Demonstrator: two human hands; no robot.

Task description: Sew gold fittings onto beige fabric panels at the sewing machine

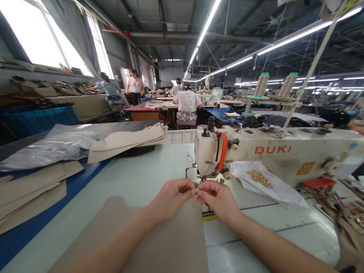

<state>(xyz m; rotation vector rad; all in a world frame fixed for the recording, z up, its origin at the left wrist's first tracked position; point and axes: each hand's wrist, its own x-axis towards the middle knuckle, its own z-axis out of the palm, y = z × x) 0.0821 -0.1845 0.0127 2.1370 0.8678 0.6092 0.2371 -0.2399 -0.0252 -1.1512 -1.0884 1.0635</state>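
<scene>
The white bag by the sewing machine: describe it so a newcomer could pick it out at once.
Find the cream sewing machine marked DUKI in red. Below its arm, on the pale table, lies a crumpled white plastic bag. It alone holds a heap of small gold-coloured pieces.

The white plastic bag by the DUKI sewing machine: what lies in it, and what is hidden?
Small gold-coloured metal pieces lie in the white plastic bag; the table beneath it is covered.

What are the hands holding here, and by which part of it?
The left hand and right hand pinch a tiny gold-coloured metal piece at the fingertips; which part is gripped cannot be told.
</scene>
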